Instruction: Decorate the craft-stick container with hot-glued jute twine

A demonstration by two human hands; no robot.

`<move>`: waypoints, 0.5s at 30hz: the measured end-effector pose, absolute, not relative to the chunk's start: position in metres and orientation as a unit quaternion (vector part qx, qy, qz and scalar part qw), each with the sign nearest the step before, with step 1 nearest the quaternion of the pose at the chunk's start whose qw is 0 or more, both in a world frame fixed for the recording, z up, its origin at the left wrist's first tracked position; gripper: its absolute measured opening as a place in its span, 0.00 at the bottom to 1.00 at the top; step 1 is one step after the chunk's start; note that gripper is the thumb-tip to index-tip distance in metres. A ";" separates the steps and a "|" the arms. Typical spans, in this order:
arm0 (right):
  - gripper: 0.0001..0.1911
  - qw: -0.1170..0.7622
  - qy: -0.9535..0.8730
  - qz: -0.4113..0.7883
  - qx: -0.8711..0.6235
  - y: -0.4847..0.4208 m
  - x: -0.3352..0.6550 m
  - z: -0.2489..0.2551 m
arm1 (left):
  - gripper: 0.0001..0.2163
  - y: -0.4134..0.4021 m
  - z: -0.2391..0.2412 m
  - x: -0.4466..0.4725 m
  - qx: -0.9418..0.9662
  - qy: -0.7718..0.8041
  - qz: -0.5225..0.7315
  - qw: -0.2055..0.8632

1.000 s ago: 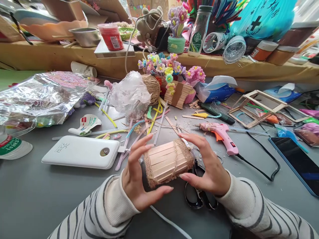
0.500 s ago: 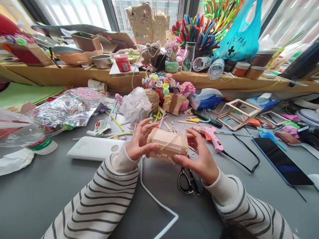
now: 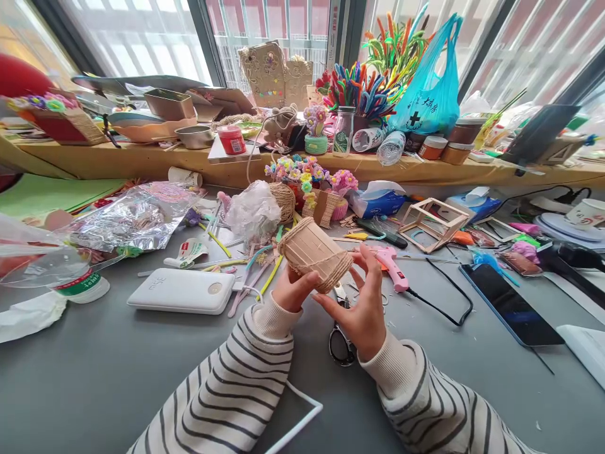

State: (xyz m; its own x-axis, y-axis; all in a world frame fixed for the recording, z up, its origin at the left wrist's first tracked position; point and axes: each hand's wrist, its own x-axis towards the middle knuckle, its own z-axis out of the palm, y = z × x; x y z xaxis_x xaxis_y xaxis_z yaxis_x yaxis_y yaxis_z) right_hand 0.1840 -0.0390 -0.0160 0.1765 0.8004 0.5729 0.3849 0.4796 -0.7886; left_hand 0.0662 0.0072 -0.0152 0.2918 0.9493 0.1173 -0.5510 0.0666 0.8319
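A small basket made of craft sticks and wound with twine [image 3: 312, 252] is held up above the grey table [image 3: 94, 372], tilted to the left. My left hand [image 3: 292, 293] grips it from below with curled fingers. My right hand [image 3: 362, 309] clasps its lower right side, thumb and fingers against the twine band. Both sleeves are white with dark stripes. Black-handled scissors [image 3: 341, 343] lie on the table just under my hands.
A pink glue gun [image 3: 391, 268] with a black cord lies right of the basket, a white power bank [image 3: 182, 290] to the left, a phone [image 3: 510, 302] at the right. Pipe cleaners, a twine ball [image 3: 285, 200], crumpled plastic, a stick frame [image 3: 432, 222] and a cluttered wooden shelf fill the back.
The basket has been lifted and turned from lying sideways to tilted with its side facing me. My hands moved under it, and my head rose, bringing the windows into view.
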 end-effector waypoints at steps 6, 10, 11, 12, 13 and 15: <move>0.21 0.595 -0.613 0.214 -0.475 -0.033 0.201 -0.008 | 0.31 0.013 -0.024 0.054 0.468 0.233 0.529 0.668; 0.10 0.593 -0.620 0.204 -0.471 -0.031 0.206 0.002 | 0.34 0.012 -0.027 0.052 0.516 0.224 0.482 0.672; 0.09 0.589 -0.624 0.202 -0.472 -0.031 0.206 0.003 | 0.34 0.012 -0.027 0.052 0.519 0.223 0.478 0.672; 0.07 0.584 -0.628 0.201 -0.474 -0.031 0.205 0.004 | 0.34 0.012 -0.028 0.052 0.521 0.226 0.476 0.672; 0.06 0.580 -0.630 0.200 -0.476 -0.031 0.205 0.004 | 0.33 0.012 -0.029 0.052 0.520 0.230 0.477 0.670; 0.05 0.577 -0.629 0.205 -0.479 -0.031 0.204 0.004 | 0.33 0.011 -0.030 0.052 0.517 0.243 0.484 0.663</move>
State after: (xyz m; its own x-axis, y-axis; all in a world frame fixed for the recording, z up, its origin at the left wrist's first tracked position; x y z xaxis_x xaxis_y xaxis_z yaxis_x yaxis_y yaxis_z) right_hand 0.2042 -0.0313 0.0041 0.1250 0.8390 0.5296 0.3665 0.4570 -0.8105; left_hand 0.0523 0.0109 -0.0299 0.4127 0.8931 0.1788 -0.3911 -0.0035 0.9203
